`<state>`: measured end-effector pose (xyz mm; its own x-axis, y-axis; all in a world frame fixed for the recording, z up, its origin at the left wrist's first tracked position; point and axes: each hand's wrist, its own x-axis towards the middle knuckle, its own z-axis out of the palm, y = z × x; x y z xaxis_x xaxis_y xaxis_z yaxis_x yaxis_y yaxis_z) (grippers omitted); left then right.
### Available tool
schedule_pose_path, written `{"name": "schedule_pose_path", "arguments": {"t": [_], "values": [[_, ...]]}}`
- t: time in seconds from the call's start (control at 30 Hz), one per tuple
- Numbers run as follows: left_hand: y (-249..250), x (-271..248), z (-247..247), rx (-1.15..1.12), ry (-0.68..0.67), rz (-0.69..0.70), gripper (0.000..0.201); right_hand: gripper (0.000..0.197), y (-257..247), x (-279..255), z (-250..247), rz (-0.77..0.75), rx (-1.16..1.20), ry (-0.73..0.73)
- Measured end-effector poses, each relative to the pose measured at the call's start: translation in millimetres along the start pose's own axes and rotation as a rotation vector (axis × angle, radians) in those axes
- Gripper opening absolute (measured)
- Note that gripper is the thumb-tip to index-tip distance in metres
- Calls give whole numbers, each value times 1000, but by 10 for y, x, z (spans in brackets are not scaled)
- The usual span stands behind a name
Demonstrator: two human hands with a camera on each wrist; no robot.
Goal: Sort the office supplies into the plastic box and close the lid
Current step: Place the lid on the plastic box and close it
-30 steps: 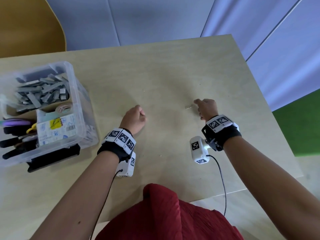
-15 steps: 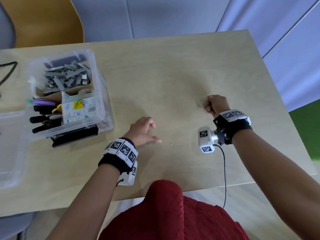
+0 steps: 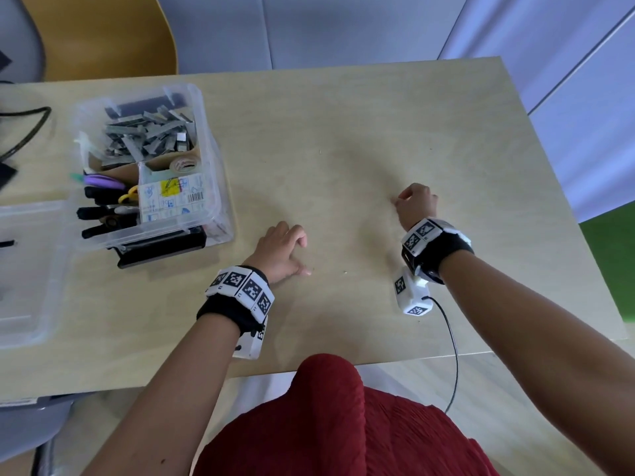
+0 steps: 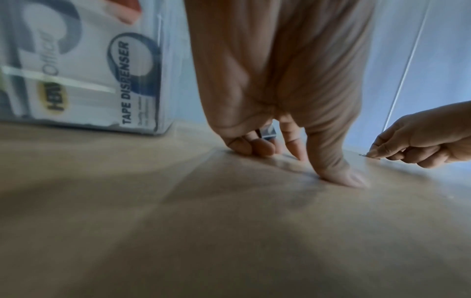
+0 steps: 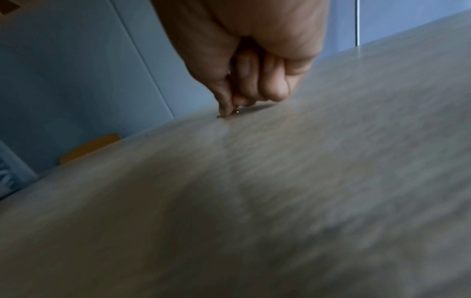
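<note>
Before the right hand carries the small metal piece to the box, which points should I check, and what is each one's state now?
1. Right hand fingertips on the small metal piece: ok.
2. Piece lifted off the table: not ok, it lies on the surface.
3. Firm pinch on the piece: cannot tell.
4. Plastic box open on top: ok.
5. Lid beside the box, out of the path: ok.
6. Left hand free, resting on the table: ok.

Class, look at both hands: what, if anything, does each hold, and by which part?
The right hand pinches a small metal clip on the table by one end. Whether the left hand holds anything cannot be told.
</note>
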<state>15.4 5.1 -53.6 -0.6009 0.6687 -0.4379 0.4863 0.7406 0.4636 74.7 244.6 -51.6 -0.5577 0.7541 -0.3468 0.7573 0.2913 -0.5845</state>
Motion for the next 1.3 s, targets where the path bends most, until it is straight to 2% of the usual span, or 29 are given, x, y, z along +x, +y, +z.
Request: {"name": "schedule_pose_path", "arguments": {"t": [0.1,0.2,0.27,0.3,0.37,0.43,0.5,0.6,0.67,0.83,1.03,1.17,1.23,1.3], "values": [[-20,-8,29,-75,76,-10,35,18,-54,-67,70,-30,-60,-24],[-1,-2,52,-90,113,-26,31,17,-91,-150,137,-93,-147,-96],[17,-12,68,-78,120,-19,29,17,-120,-184,202,-94,-97,-141],[25,-21,77,-68,113,-8,30,23,-138,-187,248,-78,-17,-180],[33,-38,99,-54,92,25,29,29,-193,-208,316,12,324,-308],[38,-57,105,-44,71,50,25,26,-277,-250,348,138,709,-416],[40,-70,101,-41,50,58,26,24,-366,-289,357,197,945,-498],[49,-78,113,-24,47,67,34,22,-439,-270,395,200,1058,-575],[54,-69,121,-14,77,71,31,23,-488,-255,419,218,1066,-595],[62,-5,89,-12,110,102,17,20,-712,-143,467,262,986,-580],[79,35,62,-6,75,140,18,22,-937,134,558,157,796,-519],[70,74,59,1,84,146,15,28,-1103,343,611,39,513,-416],[79,91,58,17,99,144,18,34,-1237,433,616,-83,262,-350],[75,118,55,23,118,150,20,29,-1359,500,631,-227,0,-243]]}}
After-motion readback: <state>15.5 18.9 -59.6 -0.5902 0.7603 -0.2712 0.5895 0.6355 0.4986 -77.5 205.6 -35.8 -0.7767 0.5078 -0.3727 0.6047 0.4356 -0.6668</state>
